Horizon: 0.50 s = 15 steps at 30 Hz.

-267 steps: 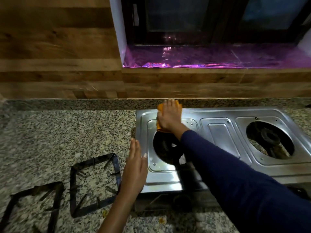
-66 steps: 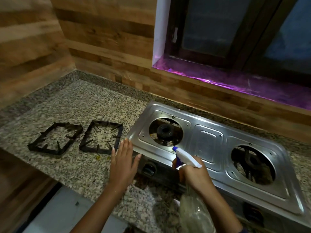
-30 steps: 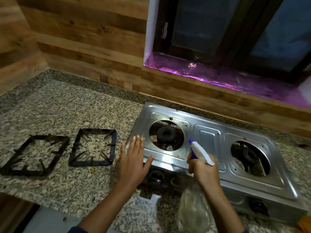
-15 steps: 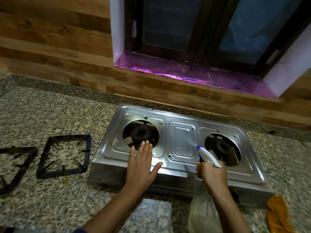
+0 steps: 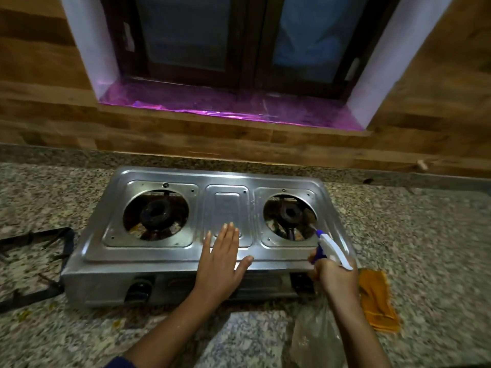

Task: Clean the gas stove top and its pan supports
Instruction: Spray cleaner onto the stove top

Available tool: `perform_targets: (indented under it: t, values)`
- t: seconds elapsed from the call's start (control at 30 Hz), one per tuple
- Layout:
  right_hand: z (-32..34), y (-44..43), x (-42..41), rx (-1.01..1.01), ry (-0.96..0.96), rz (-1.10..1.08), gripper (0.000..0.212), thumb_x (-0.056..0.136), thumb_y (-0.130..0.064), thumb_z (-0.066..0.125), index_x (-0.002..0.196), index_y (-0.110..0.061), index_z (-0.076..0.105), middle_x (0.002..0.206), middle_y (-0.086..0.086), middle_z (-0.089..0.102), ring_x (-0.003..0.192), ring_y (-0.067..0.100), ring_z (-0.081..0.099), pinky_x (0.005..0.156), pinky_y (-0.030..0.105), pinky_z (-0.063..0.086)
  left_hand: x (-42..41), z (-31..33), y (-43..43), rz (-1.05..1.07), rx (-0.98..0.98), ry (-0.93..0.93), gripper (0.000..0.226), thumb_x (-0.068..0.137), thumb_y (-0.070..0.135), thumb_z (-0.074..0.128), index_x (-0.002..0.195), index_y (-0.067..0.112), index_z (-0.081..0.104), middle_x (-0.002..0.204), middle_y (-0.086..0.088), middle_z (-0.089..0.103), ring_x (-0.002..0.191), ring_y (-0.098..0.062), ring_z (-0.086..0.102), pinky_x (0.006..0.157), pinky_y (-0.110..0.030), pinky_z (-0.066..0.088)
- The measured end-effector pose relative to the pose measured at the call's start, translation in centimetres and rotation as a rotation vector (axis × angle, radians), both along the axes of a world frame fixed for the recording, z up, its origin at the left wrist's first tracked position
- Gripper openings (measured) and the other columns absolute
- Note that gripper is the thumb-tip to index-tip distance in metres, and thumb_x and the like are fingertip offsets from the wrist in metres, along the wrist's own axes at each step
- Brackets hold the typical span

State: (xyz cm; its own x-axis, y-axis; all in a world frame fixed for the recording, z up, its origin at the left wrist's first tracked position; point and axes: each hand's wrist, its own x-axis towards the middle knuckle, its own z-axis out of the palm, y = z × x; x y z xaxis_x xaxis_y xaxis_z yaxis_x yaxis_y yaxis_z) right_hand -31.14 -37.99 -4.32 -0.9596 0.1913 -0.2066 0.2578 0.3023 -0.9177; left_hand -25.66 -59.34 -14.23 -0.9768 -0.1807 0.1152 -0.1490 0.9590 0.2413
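A steel two-burner gas stove sits on the granite counter with both pan supports off. My left hand lies flat and open on the stove's front middle. My right hand grips a spray bottle with a white and blue head, its nozzle aimed at the right burner. The bottle's clear body hangs below my wrist. An orange cloth lies on the counter right of my right hand. One black pan support shows partly at the left edge.
The speckled granite counter runs left and right of the stove. Behind it is a wood-plank wall and a window sill lined with shiny purple foil. The left burner is exposed.
The view has swung right and closer to the stove. My left hand slid right along the stove's front to its middle. My right hand carried the spray bottle toward the right burner.
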Motion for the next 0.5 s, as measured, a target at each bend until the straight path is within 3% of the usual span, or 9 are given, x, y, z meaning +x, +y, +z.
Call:
perform_targets:
  t: [0.07,0.13,0.2,0.4,0.5]
  values:
    - [-0.1,1.5,-0.5,-0.003,0.015,-0.041,0.022,0.054,-0.004,0.056,0.074,-0.007,0.068,0.06,0.011,0.058,0.058,0.026,0.051,0.054,0.036,0.037,-0.6,0.0,1.0,-0.015,-0.002,-0.008,0.08,0.098,0.062,0.012,0.14,0.007,0.05,0.15,-0.01,0.044,0.142,-0.023,0.038,0.113,-0.047,0.016]
    - [0.3,3.6,-1.2,-0.033,0.005,-0.078,0.018,0.064,0.002,0.06,0.078,-0.006,0.068,0.064,0.006,0.057,0.06,0.024,0.048,0.056,0.034,0.035,-1.4,0.2,2.5,-0.029,-0.011,-0.007,0.079,0.098,0.062,0.012,0.139,0.007,0.052,0.148,-0.01,0.047,0.14,-0.023,0.04,0.114,-0.046,0.016]
    - [0.5,5.0,-1.8,-0.075,0.033,-0.079,0.027,0.07,0.006,0.058,0.085,-0.014,0.069,0.069,0.003,0.06,0.064,0.023,0.051,0.059,0.033,0.038,-1.8,0.3,3.3,-0.027,-0.02,-0.011,0.079,0.099,0.061,0.012,0.138,0.006,0.053,0.147,-0.011,0.049,0.139,-0.024,0.042,0.113,-0.046,0.018]
    - [-1.8,9.8,-3.6,-0.018,-0.017,-0.156,0.005,0.062,-0.003,0.054,0.062,-0.006,0.059,0.057,0.007,0.053,0.057,0.025,0.043,0.056,0.037,0.034,-3.0,0.2,6.2,-0.029,-0.04,-0.02,0.077,0.099,0.06,0.013,0.139,0.007,0.052,0.148,-0.01,0.047,0.14,-0.024,0.041,0.114,-0.045,0.015]
    - [-2.2,12.1,-4.3,-0.073,-0.036,-0.125,0.021,0.059,-0.001,0.052,0.069,-0.011,0.067,0.06,0.005,0.058,0.057,0.025,0.049,0.056,0.037,0.036,-3.8,0.2,8.0,-0.033,-0.047,-0.02,0.075,0.099,0.059,0.015,0.142,0.008,0.048,0.15,-0.009,0.045,0.142,-0.023,0.038,0.114,-0.046,0.014]
